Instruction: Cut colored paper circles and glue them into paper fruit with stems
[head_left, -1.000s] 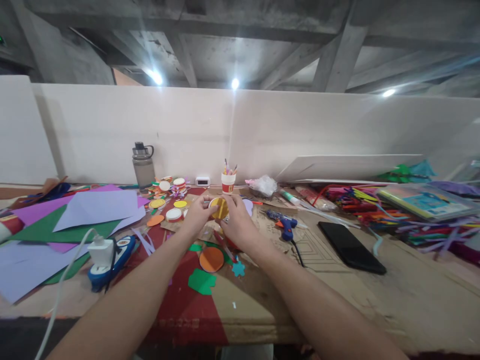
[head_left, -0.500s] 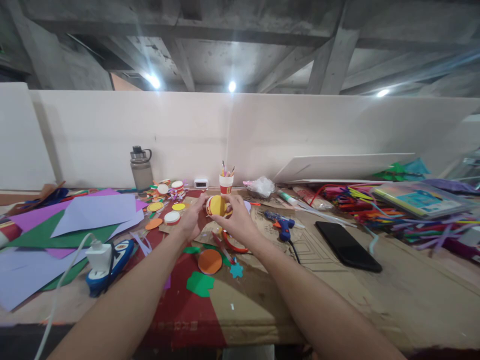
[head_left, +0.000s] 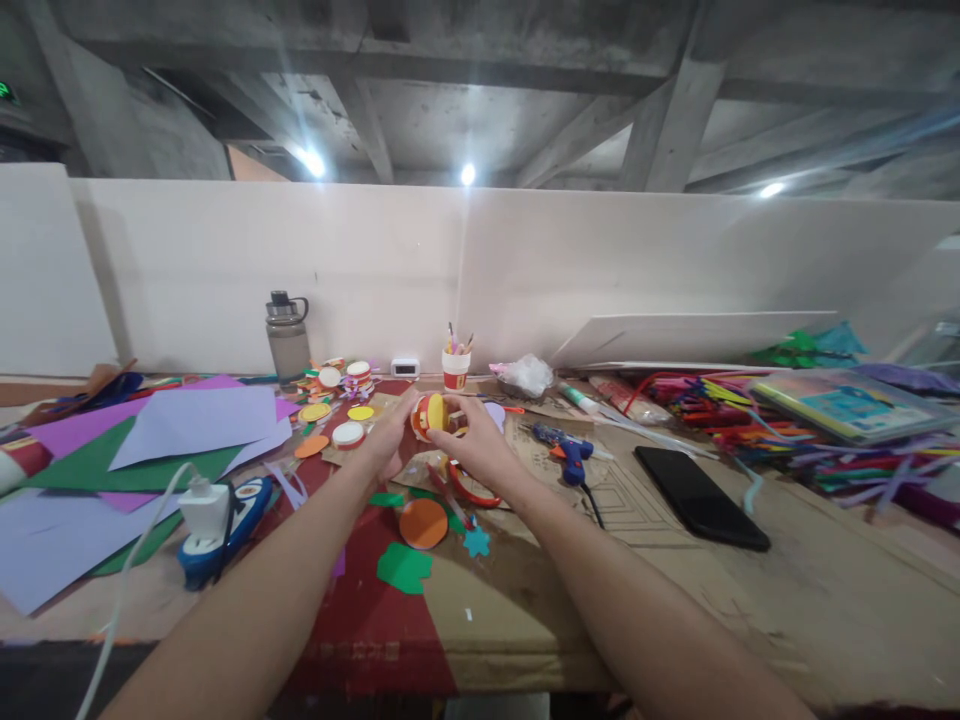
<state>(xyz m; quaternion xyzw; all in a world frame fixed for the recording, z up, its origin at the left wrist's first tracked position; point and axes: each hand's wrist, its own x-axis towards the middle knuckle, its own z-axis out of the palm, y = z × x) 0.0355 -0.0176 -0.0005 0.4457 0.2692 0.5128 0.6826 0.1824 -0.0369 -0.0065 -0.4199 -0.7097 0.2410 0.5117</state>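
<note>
Both my hands meet above the middle of the cardboard-covered table (head_left: 525,600). My left hand (head_left: 390,440) and my right hand (head_left: 476,445) are closed together on a small round paper piece (head_left: 430,414), yellow with orange and white parts, held just above the table. Under my right hand lies a red ring-shaped item (head_left: 472,494). An orange paper disc (head_left: 422,523), a green cut-out (head_left: 405,566) and a small teal star shape (head_left: 476,542) lie nearer to me, between my forearms.
Coloured paper sheets (head_left: 150,440) and a blue punch with a white plug (head_left: 217,510) lie left. A grey bottle (head_left: 288,338), paper discs (head_left: 337,395) and a pencil cup (head_left: 455,366) stand behind. A blue glue gun (head_left: 566,450), black phone (head_left: 701,484) and pipe cleaners (head_left: 750,410) lie right.
The round paper piece has been turned in my fingers, from a flat yellow face to a more folded, orange-edged view. My hands stayed in nearly the same place.
</note>
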